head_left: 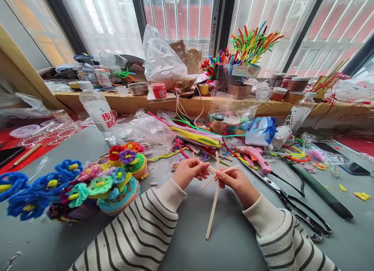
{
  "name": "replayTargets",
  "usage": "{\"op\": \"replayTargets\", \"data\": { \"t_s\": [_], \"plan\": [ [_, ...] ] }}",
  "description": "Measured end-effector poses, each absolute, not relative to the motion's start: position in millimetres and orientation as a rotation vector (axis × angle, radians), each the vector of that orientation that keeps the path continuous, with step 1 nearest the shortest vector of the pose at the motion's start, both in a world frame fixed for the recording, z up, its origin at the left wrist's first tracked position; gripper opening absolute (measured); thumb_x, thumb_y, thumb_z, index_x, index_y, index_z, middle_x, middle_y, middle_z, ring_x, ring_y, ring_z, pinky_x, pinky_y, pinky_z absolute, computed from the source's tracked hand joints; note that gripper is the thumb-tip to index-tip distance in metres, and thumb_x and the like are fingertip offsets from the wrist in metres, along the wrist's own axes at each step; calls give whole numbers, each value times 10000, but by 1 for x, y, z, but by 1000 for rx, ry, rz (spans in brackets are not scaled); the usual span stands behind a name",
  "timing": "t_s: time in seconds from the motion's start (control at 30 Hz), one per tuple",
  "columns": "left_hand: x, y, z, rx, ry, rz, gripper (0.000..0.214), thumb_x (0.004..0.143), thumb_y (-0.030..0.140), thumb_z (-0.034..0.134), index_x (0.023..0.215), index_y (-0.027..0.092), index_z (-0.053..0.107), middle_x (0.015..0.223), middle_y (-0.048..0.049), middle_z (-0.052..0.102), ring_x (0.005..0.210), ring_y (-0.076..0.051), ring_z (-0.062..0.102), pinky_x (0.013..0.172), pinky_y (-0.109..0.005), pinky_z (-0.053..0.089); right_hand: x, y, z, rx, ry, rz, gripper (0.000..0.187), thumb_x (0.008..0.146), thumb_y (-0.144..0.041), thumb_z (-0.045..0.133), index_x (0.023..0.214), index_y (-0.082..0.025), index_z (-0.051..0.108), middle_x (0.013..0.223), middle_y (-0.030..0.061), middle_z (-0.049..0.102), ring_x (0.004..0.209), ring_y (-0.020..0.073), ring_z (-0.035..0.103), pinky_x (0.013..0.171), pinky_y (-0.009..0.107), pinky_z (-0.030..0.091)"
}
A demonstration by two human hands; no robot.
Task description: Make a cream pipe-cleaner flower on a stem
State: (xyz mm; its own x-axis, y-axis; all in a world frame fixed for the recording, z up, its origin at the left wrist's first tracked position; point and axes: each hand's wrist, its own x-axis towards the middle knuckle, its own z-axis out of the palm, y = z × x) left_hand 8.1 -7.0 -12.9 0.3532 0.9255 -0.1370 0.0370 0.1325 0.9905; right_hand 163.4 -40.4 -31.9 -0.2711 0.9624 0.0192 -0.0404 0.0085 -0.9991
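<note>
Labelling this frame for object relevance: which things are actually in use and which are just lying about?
In use:
- left hand and right hand, both pinching the crossed wooden sticks

Lying about:
- pink glue gun
- scissors
- loose pipe cleaners
- finished pipe-cleaner flowers
- water bottle

Craft workshop, pipe cleaners (193, 132), glue gun (254, 156)

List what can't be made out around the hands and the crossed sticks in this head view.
- Where the wooden sticks cross: covered by the fingertips of the left hand and right hand, so any binding is hidden.
- Glue gun nozzle: lost among pipe cleaners.
- Scissors blades' tips: too thin to tell.
- Bottle label: small, partly turned away.
</note>
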Motion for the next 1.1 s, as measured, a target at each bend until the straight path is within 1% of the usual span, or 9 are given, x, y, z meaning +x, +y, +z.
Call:
{"op": "replayTargets", "data": {
  "t_s": [0.2,0.3,0.4,0.53,0.67,0.77,0.9,1.03,1.1],
  "plan": [
    [13,-10,-16,1268,1050,805,244,548,342,612,505,122,517,416,10,550,368,-73,486,388,-183,367,162,-41,-35,-1067,-1205,1363,261,680,-383,523,592,-138,537,507,-23,427,487,80,375,482,222,310],
    [12,-9,-18,1265,1036,764,264,541,363,612,511,117,521,424,0,562,370,-76,488,397,-190,369,160,-41,-35,-1073,-1175,1353,267,674,-390,527,605,-133,538,518,-17,428,490,81,373,479,224,312],
    [9,-6,-17,1223,1019,775,259,529,358,625,542,113,540,490,-11,589,438,-82,517,462,-200,402,161,-40,-33,-1063,-1230,1382,287,674,-400,522,594,-125,540,519,-9,443,487,84,386,475,226,317],
    [6,-4,-13,1155,987,865,252,541,336,626,676,127,587,599,-11,610,571,-100,557,580,-220,434,164,-41,-31,-1034,-1376,1432,293,684,-391,509,566,-126,548,527,-10,453,482,83,410,482,225,332],
    [6,-6,-9,1188,985,901,210,534,311,635,609,122,583,536,-2,592,492,-81,523,542,-214,429,163,-42,-31,-1003,-1510,1476,313,684,-400,502,526,-134,548,513,-13,462,483,86,428,492,224,346],
    [7,-6,-9,1206,975,919,208,523,312,638,573,120,576,511,1,583,449,-74,496,510,-215,421,160,-44,-31,-989,-1584,1532,317,673,-415,508,553,-129,573,518,-8,474,485,89,436,489,222,353],
    [7,-5,-10,1209,966,957,209,515,311,642,570,120,575,494,13,561,443,-69,479,506,-212,412,158,-45,-32,-962,-1624,1589,326,679,-423,499,589,-125,594,540,1,488,489,88,441,486,215,361],
    [6,-5,-8,1249,1009,1029,225,587,341,583,673,133,593,606,-11,593,560,-95,519,568,-212,409,158,-44,-34,-983,-1585,1584,324,676,-425,502,594,-125,594,532,-6,484,477,82,439,476,209,353],
    [5,-6,-6,1341,1031,1025,219,590,335,581,684,138,603,632,-11,593,617,-103,522,603,-204,399,158,-43,-35,-979,-1593,1598,318,679,-416,502,597,-122,591,524,-8,484,469,80,435,468,207,346]
  ]
}}
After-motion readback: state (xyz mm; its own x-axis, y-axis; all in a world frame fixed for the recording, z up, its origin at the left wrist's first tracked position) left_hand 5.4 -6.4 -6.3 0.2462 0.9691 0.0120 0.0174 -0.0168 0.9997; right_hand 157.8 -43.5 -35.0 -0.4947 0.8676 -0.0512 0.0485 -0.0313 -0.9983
